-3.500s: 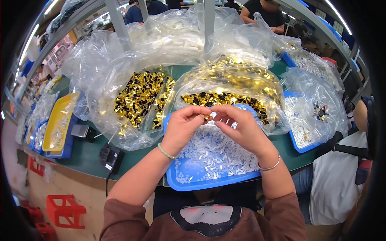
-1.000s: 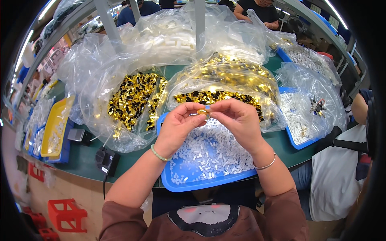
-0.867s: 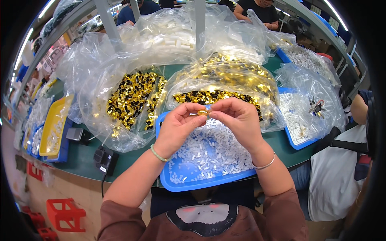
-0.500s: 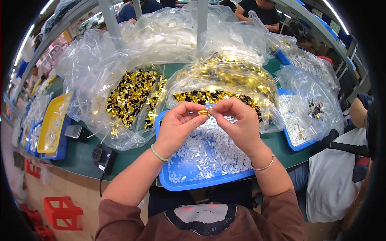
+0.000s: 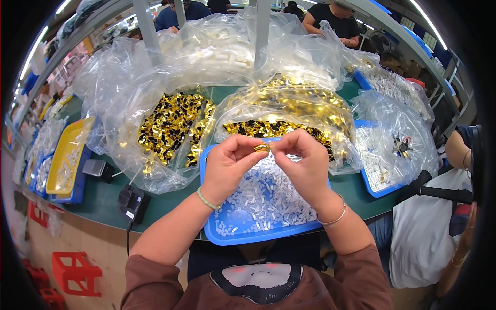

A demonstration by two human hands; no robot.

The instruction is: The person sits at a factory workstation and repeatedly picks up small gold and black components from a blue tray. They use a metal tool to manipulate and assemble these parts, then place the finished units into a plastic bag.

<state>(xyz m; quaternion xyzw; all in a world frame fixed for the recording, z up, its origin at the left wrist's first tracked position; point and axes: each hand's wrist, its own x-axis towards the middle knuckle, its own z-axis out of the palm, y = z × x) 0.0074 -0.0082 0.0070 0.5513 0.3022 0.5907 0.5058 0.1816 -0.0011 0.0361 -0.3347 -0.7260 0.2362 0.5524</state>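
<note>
Above the far part of a blue tray (image 5: 223, 233), both my hands meet with their fingertips together. My left hand (image 5: 227, 164) pinches a small shiny gold-coloured piece (image 5: 262, 148) between thumb and forefinger. The thumb and forefinger of my right hand (image 5: 306, 168) are closed at the right end of that piece. Whether a smaller part is hidden in the right fingertips, I cannot make out. Below my hands, many small white and translucent plastic pieces (image 5: 266, 199) lie loose in the tray.
Clear bags of gold and black pieces (image 5: 170, 124) and gold pieces (image 5: 279, 126) stand beyond the tray. A blue tray of white parts (image 5: 380, 170) is at right. A black adapter (image 5: 133, 200) and yellow tray (image 5: 67, 155) are at left. Another person's arm (image 5: 459, 149) shows at right.
My right hand has shifted slightly left and its fingers have turned a little. The gold piece stays between my fingertips. At the right edge, another person's hand has come into view lower down.
</note>
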